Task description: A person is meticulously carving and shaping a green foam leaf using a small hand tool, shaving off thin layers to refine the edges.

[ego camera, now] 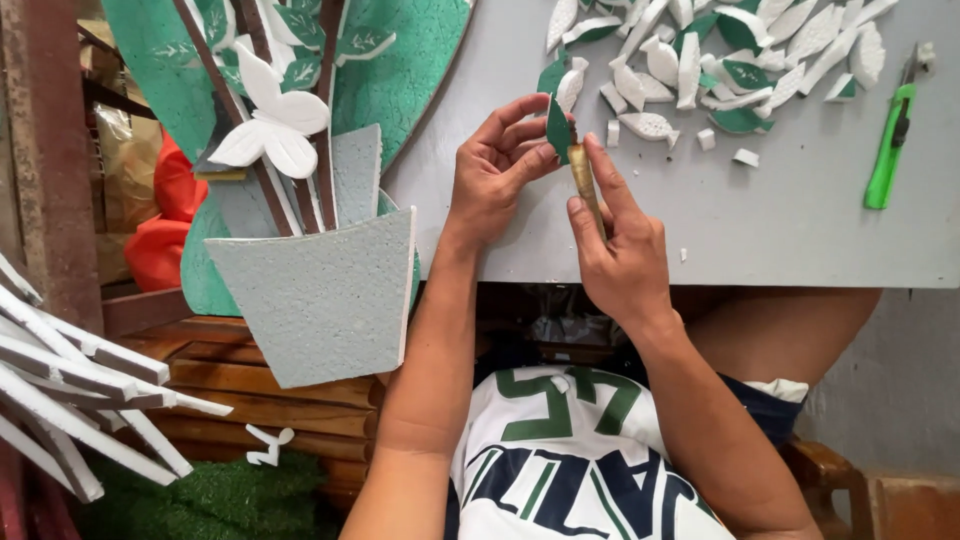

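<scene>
My left hand (497, 165) pinches a small green foam leaf (557, 127) between thumb and fingers, held upright over the grey table edge. My right hand (620, 250) grips a thin tan-handled brush (584, 180) whose tip meets the lower end of the leaf. Both hands hover just above the grey tabletop (790, 220). A pile of white and green foam leaf pieces (720, 60) lies beyond the hands at the far side of the table.
A green utility knife (890, 140) lies at the table's right. A large foam craft of a grey pot, brown stems, green leaves and a white flower (300, 200) leans at the left. White foam sticks (70, 390) lie lower left over wooden slats.
</scene>
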